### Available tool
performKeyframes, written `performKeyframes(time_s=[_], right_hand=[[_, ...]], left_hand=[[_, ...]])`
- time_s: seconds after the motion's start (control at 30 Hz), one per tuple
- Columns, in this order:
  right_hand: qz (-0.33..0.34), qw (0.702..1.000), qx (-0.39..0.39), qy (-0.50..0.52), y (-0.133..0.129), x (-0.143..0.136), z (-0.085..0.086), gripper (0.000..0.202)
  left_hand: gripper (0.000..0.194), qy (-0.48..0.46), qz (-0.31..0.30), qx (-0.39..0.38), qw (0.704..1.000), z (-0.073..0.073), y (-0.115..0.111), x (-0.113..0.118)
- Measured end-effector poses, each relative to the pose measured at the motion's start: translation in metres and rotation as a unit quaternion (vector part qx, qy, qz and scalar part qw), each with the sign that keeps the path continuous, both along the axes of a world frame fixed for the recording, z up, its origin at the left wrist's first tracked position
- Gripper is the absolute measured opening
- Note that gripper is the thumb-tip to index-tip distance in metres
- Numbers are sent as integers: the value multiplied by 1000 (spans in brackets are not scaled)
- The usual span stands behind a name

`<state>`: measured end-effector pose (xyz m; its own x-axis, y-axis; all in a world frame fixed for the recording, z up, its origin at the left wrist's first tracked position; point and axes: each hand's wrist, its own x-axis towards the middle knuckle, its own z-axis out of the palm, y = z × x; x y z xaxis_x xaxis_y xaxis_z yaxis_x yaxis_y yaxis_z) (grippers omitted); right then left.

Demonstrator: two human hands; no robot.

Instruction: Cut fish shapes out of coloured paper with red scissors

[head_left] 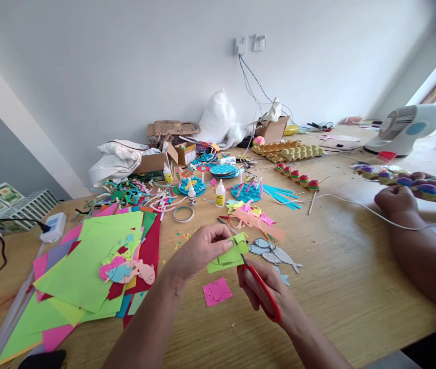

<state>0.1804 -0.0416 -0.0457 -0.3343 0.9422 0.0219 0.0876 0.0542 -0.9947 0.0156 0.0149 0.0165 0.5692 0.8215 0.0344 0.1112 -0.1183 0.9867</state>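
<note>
My left hand [210, 247] pinches a light green paper piece [227, 259] that has a dark outline drawn on it. Red-handled scissors [262, 292] are in my right hand [266, 289], their blades at the right edge of the green paper. A pink paper square [216, 292] with a drawn outline lies on the table just below. Grey cut-out fish [275, 252] rest right of the paper, with a small blue cut-out [282, 277] partly behind my right hand.
Coloured paper sheets [83, 256] with cut-out fish [125, 266] on top lie at left. Glue bottles [220, 195], a tape ring [183, 214] and paper scraps [250, 212] stand ahead. At right, another person's hands [398, 200] hold a painted egg-carton strip [406, 182], near a white fan [406, 128].
</note>
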Motion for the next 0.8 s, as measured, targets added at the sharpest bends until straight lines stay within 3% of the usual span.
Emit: performKeyframes(time_s=[0.27,0.43,0.57,0.7,0.8], right_hand=[[-13,1000,-22,3,0,-1,2,53],[-73,996,-14,49,6,-7,8,52],[-117,989,9,94,10,-13,9,49],[-141,982,17,127,11,-21,11,48],[-142,980,16,140,10,-27,14,49]], left_hand=[[17,-27,3,-28,999,1,1,-2],[24,-107,65,-77,989,1,0,2],[35,-217,102,-137,961,-4,-3,12],[31,-260,133,-102,951,-13,-8,28],[24,-307,190,-81,929,-18,-12,39]])
